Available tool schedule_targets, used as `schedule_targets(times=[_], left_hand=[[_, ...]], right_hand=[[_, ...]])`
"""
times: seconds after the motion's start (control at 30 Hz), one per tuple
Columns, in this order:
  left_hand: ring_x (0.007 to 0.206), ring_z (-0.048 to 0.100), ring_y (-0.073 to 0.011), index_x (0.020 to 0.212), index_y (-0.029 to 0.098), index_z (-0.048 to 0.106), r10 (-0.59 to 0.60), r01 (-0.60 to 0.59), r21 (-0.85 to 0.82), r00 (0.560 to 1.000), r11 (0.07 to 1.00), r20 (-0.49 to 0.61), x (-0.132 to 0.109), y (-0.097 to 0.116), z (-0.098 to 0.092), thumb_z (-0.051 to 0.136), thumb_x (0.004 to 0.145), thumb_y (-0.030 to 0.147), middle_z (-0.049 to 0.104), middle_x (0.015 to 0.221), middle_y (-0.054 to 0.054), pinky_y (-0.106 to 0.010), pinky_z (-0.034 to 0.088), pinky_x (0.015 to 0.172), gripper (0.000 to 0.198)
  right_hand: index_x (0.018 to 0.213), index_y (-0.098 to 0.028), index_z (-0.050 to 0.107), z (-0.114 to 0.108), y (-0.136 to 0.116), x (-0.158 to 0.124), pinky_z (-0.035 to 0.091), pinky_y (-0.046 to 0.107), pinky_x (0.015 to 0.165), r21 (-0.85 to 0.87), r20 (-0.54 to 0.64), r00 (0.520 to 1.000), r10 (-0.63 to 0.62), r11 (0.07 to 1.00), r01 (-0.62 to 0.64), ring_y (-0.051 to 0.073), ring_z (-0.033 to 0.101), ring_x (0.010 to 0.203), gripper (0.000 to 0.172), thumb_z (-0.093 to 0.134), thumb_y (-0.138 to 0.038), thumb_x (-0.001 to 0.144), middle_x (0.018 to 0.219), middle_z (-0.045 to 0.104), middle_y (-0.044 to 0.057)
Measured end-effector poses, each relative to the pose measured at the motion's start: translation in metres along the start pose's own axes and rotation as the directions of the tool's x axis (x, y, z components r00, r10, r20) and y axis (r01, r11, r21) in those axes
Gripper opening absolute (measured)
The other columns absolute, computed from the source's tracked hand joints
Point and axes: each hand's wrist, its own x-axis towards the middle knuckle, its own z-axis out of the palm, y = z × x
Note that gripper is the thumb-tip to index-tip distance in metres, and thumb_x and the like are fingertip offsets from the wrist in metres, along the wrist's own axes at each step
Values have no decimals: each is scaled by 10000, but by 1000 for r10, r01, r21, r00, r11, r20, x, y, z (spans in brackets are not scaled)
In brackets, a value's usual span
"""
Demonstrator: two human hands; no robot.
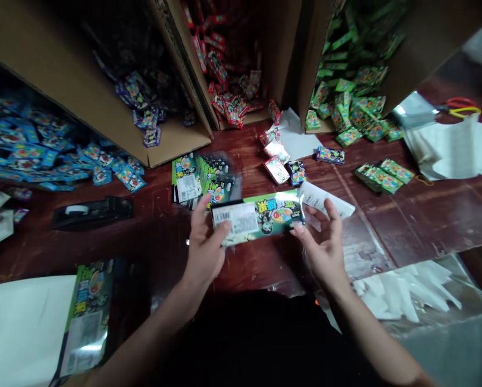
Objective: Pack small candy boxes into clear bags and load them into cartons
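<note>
**Long pack held level between two hands over the bench**

We see the long green pack (260, 217) just above the middle of the bench (164, 234), in front of the body. The left hand (206, 242) grips its left end, thumb on top beside the white label (237, 223). We take this to be the hand bearing most of the weight, since the thumb presses well in from the edge. The right hand (325, 242) has its thumb at the near right corner and its other fingers loosely curled; we cannot tell whether it grips or only steadies. Held this way, the printed face is turned up, probably so that we can read it.

Just beyond lies a fanned stack of packs (202, 180), near enough for easy reach. Behind it, cardboard boxes (180, 148) face us with their open sides, which seems meant to let us reach in. Their contents look sorted by colour: blue packets (23, 156), purple packets (146, 115), red packets (232, 110) and green packets (364, 118).

A few loose packets (297, 173) lie beside a white sheet (299, 140). The tape dispenser (93, 212) sits off to the left and the scissors (462, 110) far right, perhaps to leave the middle free for the hands.
</note>
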Motion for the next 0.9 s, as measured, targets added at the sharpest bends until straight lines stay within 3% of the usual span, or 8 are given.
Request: schedule_targets(times=[0.07,0.17,0.27,0.37,0.53,0.73,0.83,0.9], left_hand=[[1039,637,-169,1322,329,495,-61,48,96,988,994,139,-20,-7,-3,675,878,244,629,1217,-20,-322,546,894,487],[975,646,-170,1036,226,607,-128,31,275,931,961,341,-36,-9,-2,743,849,272,628,1117,-36,-305,546,856,236],[982,658,-170,1243,253,533,-104,0,266,922,964,374,-37,-7,6,730,867,270,589,1186,-51,-319,558,858,425],[944,675,-166,1503,318,318,-131,24,234,881,972,455,-34,-7,11,656,912,226,578,1205,-60,-324,574,825,687],[1023,664,-199,1405,281,422,-161,41,219,811,975,563,-28,-9,0,681,874,169,599,1226,-74,-326,567,843,602],[1137,633,-197,1011,186,615,-34,-76,229,898,970,439,-19,-7,-1,613,948,223,649,1233,-77,-378,482,1017,73],[1066,664,-175,1065,195,591,-5,-54,164,941,985,339,-20,-5,5,645,927,205,705,1117,-56,-350,504,964,149],[1011,677,-161,1167,208,569,-10,-39,150,950,988,313,-21,-4,6,671,906,196,717,1075,-44,-328,517,922,281]], right_hand=[[1504,-367,249,3,-4,5,542,446,1001,-2,-89,995,-43,999,43,244,566,1256,772,711,-382,886,1369,502,109],[1523,-378,200,3,-14,10,552,442,982,-44,72,992,-102,993,106,240,600,1186,798,697,-356,898,1302,557,101],[1540,-411,149,6,-16,5,576,429,931,-63,210,964,-163,982,179,251,581,1206,851,700,-340,895,1383,506,103],[1485,-435,261,12,-8,-8,586,402,891,-56,125,967,-222,971,230,242,582,1176,790,736,-311,865,1357,481,79],[1491,-395,293,19,5,-24,576,376,893,50,158,982,-101,994,94,187,639,958,744,713,-275,888,1082,591,31],[1500,-388,370,19,6,-23,591,328,823,118,280,956,-92,991,61,164,645,888,710,718,-264,894,1013,641,12],[1564,-459,193,19,3,-21,601,383,843,98,267,953,-144,988,122,185,646,928,835,694,-293,917,1274,591,52],[1578,-466,136,19,0,-20,591,404,876,97,310,939,-149,987,124,195,645,949,863,679,-294,929,1247,606,50]])
